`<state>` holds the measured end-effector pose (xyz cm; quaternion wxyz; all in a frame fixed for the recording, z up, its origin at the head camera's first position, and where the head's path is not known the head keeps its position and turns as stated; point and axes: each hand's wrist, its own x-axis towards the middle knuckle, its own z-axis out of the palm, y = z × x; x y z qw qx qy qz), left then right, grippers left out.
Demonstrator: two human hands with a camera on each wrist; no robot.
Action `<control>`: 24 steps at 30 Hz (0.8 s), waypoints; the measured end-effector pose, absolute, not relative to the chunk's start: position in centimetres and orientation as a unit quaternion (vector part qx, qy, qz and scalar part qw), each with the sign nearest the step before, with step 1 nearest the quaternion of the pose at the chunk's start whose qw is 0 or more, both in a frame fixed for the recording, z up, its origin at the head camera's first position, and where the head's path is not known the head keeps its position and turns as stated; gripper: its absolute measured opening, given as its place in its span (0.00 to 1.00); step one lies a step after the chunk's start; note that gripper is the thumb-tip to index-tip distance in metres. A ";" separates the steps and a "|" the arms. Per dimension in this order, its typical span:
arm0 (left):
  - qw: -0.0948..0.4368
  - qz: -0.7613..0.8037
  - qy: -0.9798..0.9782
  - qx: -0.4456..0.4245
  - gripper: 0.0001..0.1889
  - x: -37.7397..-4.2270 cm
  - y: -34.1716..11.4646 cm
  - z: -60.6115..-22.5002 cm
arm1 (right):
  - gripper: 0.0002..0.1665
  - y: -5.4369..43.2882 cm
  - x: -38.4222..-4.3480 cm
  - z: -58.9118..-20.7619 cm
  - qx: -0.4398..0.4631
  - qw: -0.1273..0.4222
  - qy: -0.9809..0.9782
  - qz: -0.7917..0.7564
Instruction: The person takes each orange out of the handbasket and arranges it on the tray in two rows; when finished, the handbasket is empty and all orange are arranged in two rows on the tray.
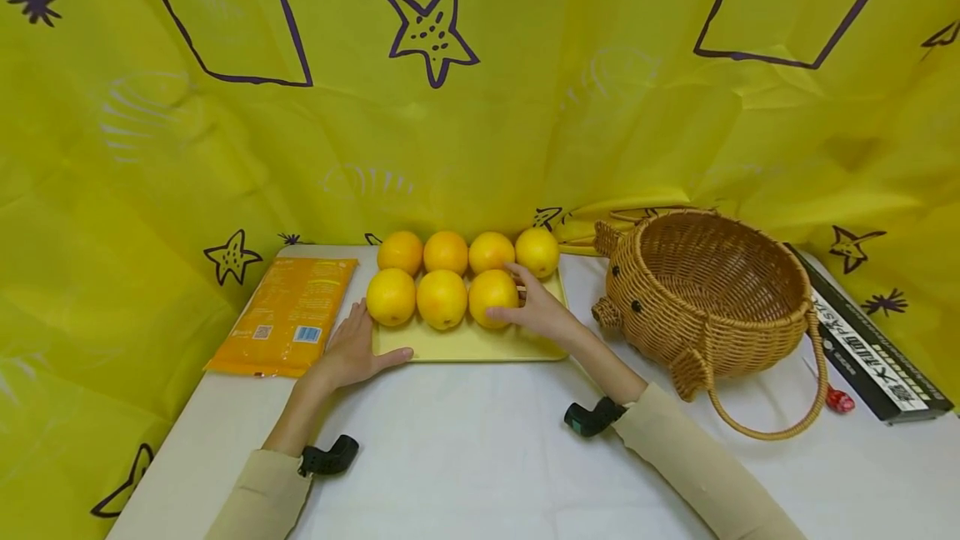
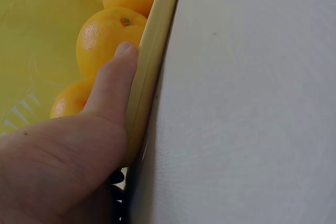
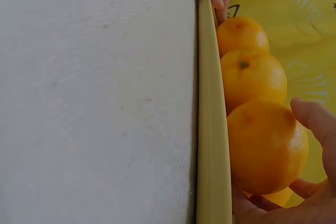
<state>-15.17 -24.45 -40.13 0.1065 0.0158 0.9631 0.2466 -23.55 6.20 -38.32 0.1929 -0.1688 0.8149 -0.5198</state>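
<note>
Several oranges sit in two rows on a pale yellow tray [image 1: 450,347]. My right hand [image 1: 542,307] curves round the rightmost orange [image 1: 492,298] of the front row, thumb on its near side and fingers behind. In the right wrist view, thumb and fingers span that orange [image 3: 266,148]. My left hand [image 1: 358,348] rests at the tray's left end, fingers straight along the side and thumb stretched over the front rim. Close by it is the front-left orange [image 1: 391,297]. The left wrist view shows the thumb along the tray's rim [image 2: 152,51], in front of an orange [image 2: 105,35].
An orange packet [image 1: 288,315] lies left of the tray. To the right stands a wicker basket [image 1: 675,332] with an animal face, its handle [image 1: 813,407] hanging toward the front. Beyond it are a long black-and-white box [image 1: 873,348] and a small red-wrapped item [image 1: 840,400]. Yellow cloth [image 1: 480,148] hangs behind.
</note>
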 end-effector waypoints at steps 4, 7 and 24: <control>0.110 0.252 0.961 0.014 0.64 -15.2 -24.4 -39.9 | 0.51 6.2 -23.6 -38.3 -0.165 0.188 0.816 -0.521; 0.110 0.257 0.960 0.016 0.64 -15.2 -24.5 -39.9 | 0.49 6.1 -23.6 -38.4 -0.157 0.185 0.816 -0.525; 0.076 0.430 0.899 0.015 0.54 -16.1 -26.1 -39.0 | 0.36 6.0 -23.8 -37.9 -0.136 0.096 0.749 -0.641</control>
